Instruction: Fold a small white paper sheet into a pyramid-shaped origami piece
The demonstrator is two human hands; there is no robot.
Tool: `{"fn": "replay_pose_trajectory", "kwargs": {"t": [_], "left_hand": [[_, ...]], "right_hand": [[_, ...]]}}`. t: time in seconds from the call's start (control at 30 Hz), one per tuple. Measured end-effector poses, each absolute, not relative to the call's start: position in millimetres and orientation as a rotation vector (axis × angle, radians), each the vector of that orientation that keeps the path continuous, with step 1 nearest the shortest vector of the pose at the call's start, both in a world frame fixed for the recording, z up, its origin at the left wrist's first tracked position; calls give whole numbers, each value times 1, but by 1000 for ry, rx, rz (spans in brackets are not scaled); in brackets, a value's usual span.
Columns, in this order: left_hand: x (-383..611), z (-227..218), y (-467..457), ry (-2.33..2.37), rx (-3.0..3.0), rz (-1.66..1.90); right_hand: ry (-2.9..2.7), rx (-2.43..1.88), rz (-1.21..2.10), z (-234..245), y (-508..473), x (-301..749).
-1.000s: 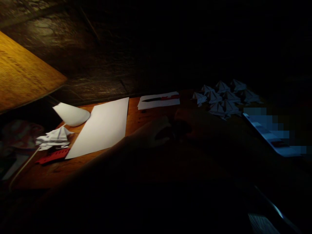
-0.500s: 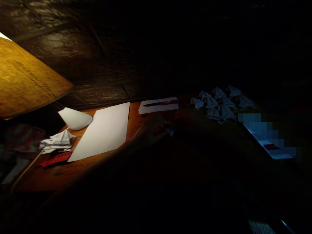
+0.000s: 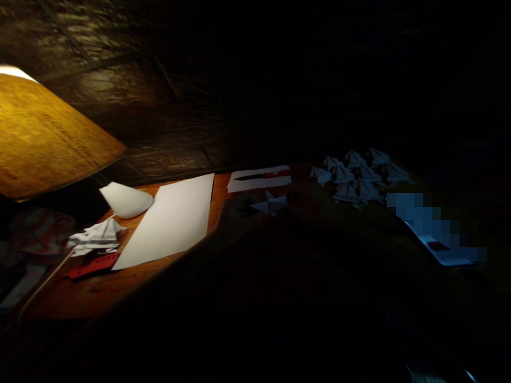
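In deep shadow at the middle of the table, a small white folded paper piece (image 3: 270,205) with pointed ends is held between my hands. My left hand (image 3: 236,208) has its fingers closed at the piece's left end. At the right end is my right hand (image 3: 307,200), so dark that only a faint outline of its closed fingers shows. Just beyond the hands lies a small stack of white paper (image 3: 235,184) with a red-handled knife (image 3: 275,174) on it. Several similar folded paper pieces (image 3: 355,175) stand grouped at the back right.
A large white sheet (image 3: 171,218) lies left of my hands, beside a curled white paper (image 3: 126,201). Further left are a crumpled paper shape (image 3: 98,236) and a red perforated object (image 3: 93,265). A lamp shade (image 3: 56,138) hangs above. A bluish lit object (image 3: 443,247), partly pixelated, lies right.
The folded paper has turned and now shows spread, pointed ends between both hands. My left hand has shifted slightly left. The whole view has moved a little.
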State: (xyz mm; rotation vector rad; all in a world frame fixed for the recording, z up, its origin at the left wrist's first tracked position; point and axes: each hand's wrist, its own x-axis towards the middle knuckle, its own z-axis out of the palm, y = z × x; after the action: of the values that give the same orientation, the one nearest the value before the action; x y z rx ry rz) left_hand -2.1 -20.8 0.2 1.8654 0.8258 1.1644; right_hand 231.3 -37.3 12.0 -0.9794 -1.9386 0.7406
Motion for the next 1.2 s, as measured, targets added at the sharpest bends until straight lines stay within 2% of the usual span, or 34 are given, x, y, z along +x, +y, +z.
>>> {"fn": "replay_pose_trajectory", "kwargs": {"t": [0.13,0.23,0.33,0.43,0.57,0.77,1.2], "left_hand": [[-10,1,-17,756,1843,1262],[-17,4,-15,723,2088,1373],[-20,7,-22,541,2560,1135],[-18,6,-31,344,2798,834],[-15,1,-36,370,2840,532],[-16,-4,-31,355,2836,525],[-17,-2,-29,389,2883,456]], "right_hand": [[-1828,-1001,935,14,-32,238],[-1883,-1011,1026,8,-26,244],[-2000,-1067,1054,0,-24,245],[-2147,-1083,946,-3,-25,242],[-2223,-1097,702,-2,-25,239],[-2089,-1229,540,0,-21,243],[-2336,-1012,672,9,-26,255]]}}
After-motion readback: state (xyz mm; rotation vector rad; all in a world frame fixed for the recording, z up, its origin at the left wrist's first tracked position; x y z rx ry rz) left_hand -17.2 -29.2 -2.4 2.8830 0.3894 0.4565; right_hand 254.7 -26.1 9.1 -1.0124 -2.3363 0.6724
